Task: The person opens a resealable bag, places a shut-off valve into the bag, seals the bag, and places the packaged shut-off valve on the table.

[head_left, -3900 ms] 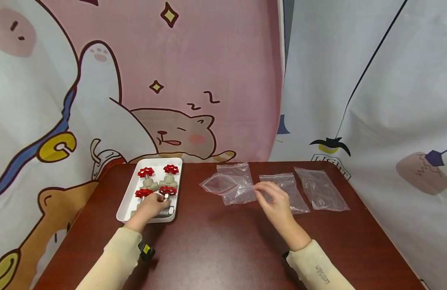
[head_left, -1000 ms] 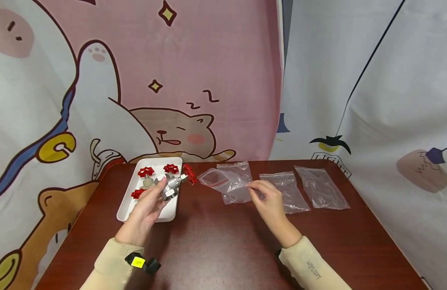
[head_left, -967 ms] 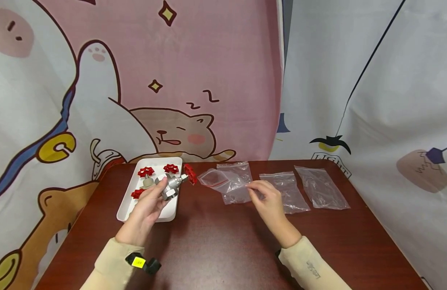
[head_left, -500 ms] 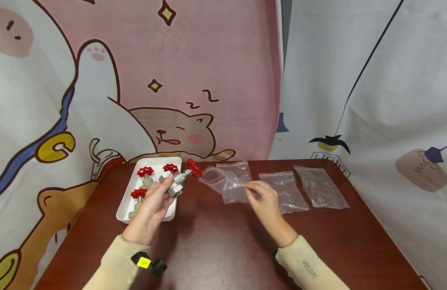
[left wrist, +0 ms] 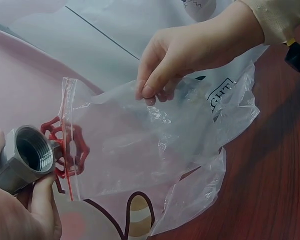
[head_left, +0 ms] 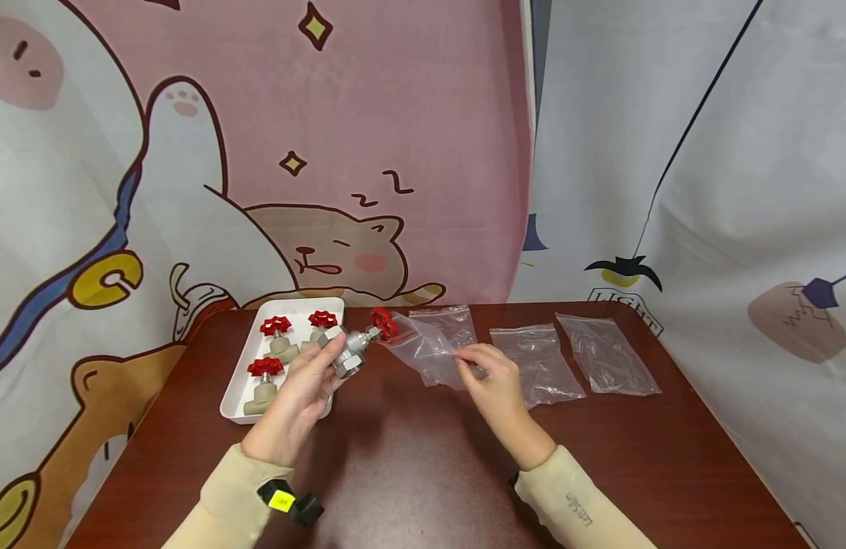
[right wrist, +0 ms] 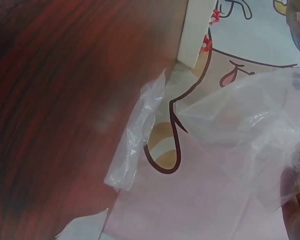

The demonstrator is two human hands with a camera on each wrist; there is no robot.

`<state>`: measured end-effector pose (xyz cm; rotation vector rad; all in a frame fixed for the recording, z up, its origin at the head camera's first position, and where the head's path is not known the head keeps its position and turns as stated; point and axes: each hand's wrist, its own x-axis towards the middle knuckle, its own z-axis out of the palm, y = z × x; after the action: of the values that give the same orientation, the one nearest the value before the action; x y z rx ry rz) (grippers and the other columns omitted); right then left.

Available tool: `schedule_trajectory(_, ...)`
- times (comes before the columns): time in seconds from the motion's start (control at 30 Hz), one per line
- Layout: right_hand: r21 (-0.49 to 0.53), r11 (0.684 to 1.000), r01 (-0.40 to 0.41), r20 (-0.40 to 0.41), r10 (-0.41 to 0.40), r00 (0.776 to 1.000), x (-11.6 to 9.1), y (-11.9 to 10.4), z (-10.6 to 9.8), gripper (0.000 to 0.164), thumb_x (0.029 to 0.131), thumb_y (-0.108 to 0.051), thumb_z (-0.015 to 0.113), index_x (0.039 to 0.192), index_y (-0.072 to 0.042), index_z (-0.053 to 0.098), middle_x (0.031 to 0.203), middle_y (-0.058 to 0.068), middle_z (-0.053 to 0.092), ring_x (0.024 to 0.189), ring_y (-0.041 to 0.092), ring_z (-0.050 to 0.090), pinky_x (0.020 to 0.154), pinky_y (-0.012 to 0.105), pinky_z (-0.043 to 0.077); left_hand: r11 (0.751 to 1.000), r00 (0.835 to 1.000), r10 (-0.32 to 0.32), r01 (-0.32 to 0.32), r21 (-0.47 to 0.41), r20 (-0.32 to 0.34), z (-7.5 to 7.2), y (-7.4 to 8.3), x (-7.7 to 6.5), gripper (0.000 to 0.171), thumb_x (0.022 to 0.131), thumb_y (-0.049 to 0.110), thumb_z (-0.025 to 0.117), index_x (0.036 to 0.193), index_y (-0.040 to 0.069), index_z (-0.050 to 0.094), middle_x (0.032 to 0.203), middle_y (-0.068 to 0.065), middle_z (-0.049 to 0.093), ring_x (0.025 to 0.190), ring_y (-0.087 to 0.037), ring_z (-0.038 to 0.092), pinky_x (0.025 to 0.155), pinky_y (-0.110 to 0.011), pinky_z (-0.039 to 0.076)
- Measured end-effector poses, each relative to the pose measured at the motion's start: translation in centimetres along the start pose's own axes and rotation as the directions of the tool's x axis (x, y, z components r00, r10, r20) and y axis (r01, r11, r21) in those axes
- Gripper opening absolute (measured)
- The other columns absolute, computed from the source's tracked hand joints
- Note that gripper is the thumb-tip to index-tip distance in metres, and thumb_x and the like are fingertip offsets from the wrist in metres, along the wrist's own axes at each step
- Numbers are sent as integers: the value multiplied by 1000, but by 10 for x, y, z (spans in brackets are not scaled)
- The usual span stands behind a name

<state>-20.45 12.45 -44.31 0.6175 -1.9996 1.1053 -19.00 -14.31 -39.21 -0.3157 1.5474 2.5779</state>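
Observation:
My left hand [head_left: 295, 408] grips a silver metal valve [head_left: 350, 352] by its threaded body, in front of the tray. Its red handwheel [head_left: 384, 324] points right, at the mouth of a clear zip bag [head_left: 423, 352] with a red seal line. In the left wrist view, part of the handwheel [left wrist: 78, 150] shows through the bag's plastic, just past the seal. My right hand [head_left: 494, 385] pinches the bag's side between thumb and fingers, holding it up off the table. The right wrist view shows the bag [right wrist: 255, 125] blurred and close up.
At the left, a white tray [head_left: 232, 393] holds three beige valves [head_left: 263, 395] with red handwheels. More clear zip bags lie flat: one bag [head_left: 457, 324] behind the held one, another bag [head_left: 542, 366] right of it, and one bag [head_left: 608, 354] farther right on the brown table [head_left: 409, 473].
My left hand has taken the metal valve out of the tray and carried it right, to the bag's mouth. My right hand has shifted slightly left with the bag.

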Motion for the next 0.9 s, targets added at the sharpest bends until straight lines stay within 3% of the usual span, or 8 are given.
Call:
schedule_trajectory(0.3,-58,998,15,17,-14,1000,-3,-1,3,18,72,6,75,85,-7,75,84,5,72,81,20,67,78,23,52,994,996,-80,76,80,48,0,0,-1,22,94,25,58,100,5,54,80,5,65,75,-7,63,75,-23,54)
schedule_trajectory(0.5,-57,998,34,25,-33,999,-6,-1,6,21,70,8,76,85,-7,74,86,5,72,82,20,67,77,28,53,985,988,-118,105,133,95,-1,-2,-1,24,96,26,55,101,3,53,79,4,66,74,-6,63,73,-23,54)
schedule_trajectory(0.6,-47,998,28,60,-25,998,-7,-1,8,24,73,6,75,93,-7,73,88,4,71,82,18,66,75,27,53,983,986,-127,111,144,104,0,-2,-1,22,96,25,55,101,3,53,79,4,67,75,-6,63,73,-23,54)
schedule_trajectory(0.77,-47,999,-23,155,30,987,-10,-3,8,33,76,-8,74,108,-10,67,95,2,69,87,15,63,77,29,51,980,986,-128,109,165,106,3,-2,-3,23,96,24,55,103,2,53,79,4,67,75,-6,63,73,-23,54)
schedule_trajectory(0.9,-97,994,-49,193,67,979,-11,-7,8,33,74,-23,79,103,-14,68,99,-1,67,95,16,61,82,34,50,977,984,-129,105,187,120,4,-3,-4,22,96,23,55,104,3,52,80,4,67,75,-7,63,73,-23,54)
